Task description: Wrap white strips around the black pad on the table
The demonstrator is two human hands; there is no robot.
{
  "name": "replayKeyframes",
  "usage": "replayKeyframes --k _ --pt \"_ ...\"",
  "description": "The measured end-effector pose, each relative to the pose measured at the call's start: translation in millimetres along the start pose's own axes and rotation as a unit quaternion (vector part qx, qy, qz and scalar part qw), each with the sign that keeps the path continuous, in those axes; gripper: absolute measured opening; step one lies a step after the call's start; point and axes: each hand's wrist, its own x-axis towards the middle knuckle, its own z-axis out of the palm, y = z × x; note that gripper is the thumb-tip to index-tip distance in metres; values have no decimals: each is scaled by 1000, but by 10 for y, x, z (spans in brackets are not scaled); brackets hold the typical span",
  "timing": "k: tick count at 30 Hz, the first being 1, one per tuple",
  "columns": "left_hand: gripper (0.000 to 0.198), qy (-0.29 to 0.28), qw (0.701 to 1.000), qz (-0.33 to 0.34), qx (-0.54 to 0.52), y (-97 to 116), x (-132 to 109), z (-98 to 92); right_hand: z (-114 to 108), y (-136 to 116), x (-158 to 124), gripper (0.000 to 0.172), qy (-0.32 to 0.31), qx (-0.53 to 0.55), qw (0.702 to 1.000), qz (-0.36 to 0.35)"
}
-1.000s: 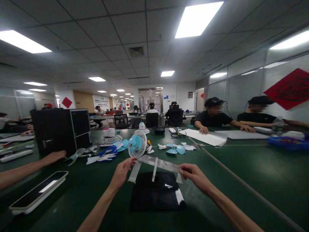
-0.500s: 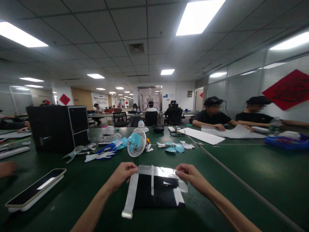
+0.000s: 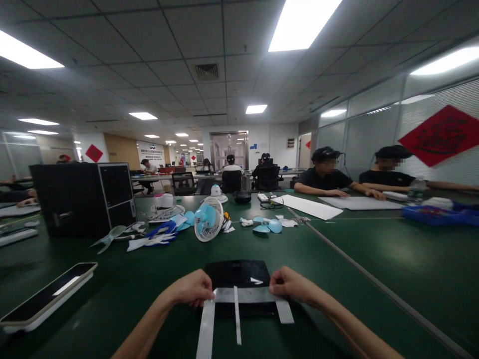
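In front of me a glossy black flat panel (image 3: 239, 270) lies on the green table. Above its near half, a clear plastic film (image 3: 249, 295) is stretched between my two hands. My left hand (image 3: 194, 288) pinches the film's left corner, beside a wide white ribbed strip (image 3: 206, 329) running toward me. At the opposite corner, the fingers of my right hand (image 3: 290, 285) are closed on the film, with a shorter white strip (image 3: 285, 311) hanging below them. A narrow white strip (image 3: 237, 319) crosses the middle of the film. Whether the film touches the panel, I cannot tell.
Beyond lie a small blue-and-white fan (image 3: 209, 219), blue fan blades (image 3: 267, 225) and gloves (image 3: 159, 237). A black computer case (image 3: 71, 199) and a phone on a white base (image 3: 50, 294) stand left. Two co-workers sit at right, near a blue tray (image 3: 430, 215).
Both hands have drawn the film toward me and lower, uncovering the panel's far part. The white strips have come nearer with it. At right, a co-worker's white sheet now lies flatter.
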Motion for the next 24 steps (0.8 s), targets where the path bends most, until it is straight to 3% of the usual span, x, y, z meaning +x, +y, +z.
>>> replayKeyframes --k 13,24 --pt "24 63 995 -6 83 63 -19 22 94 86 100 14 39 -55 997 -34" --pt "24 82 990 -19 109 82 -39 36 122 -7 41 14 71 -110 991 -31"
